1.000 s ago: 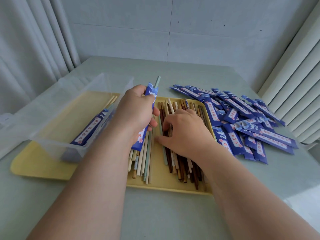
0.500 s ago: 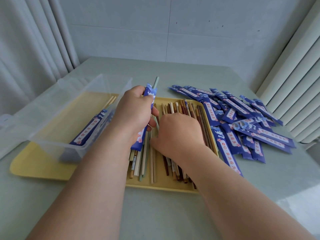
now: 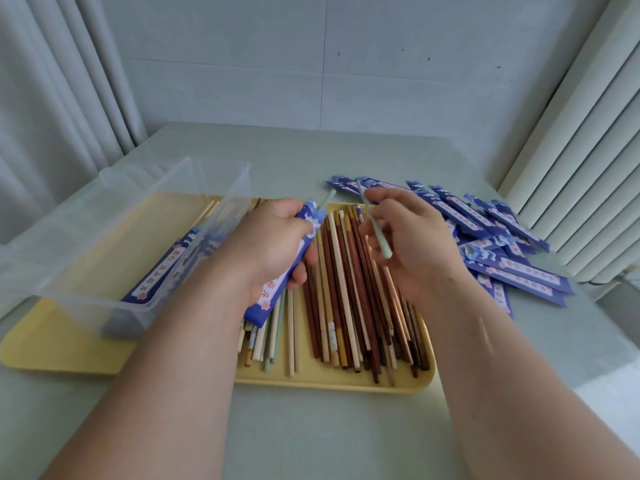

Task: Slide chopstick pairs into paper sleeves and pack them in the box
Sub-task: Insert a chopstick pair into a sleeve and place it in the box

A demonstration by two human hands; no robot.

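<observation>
Nearest, the pale green table (image 3: 311,431) carries a yellow tray (image 3: 329,384), its front rim lying between the two forearms. Loose chopsticks (image 3: 346,306) in brown, cream and pale green lie lengthwise on the tray's right half, their near ends close to that rim. Above them the left hand (image 3: 273,244) grips a blue paper sleeve (image 3: 287,271), fingers curled round its middle. The sleeve slants from below the wrist up to its mouth, where the tip of a mint chopstick (image 3: 327,199) pokes out. Just to the right, not touching the sleeve, the right hand (image 3: 412,237) pinches a second mint chopstick (image 3: 379,233) between thumb and fingertips, lifted off the loose ones, its far end about level with the sleeve's mouth. A strip of loose chopsticks shows between the hands. Left of the left hand, a clear plastic box (image 3: 104,237) stands on the tray's left half with a packed sleeve (image 3: 162,268) lying inside. Right of the right hand, off the tray, a heap of blue sleeves (image 3: 502,237) spreads on the table, with a grey wall (image 3: 311,64) beyond
</observation>
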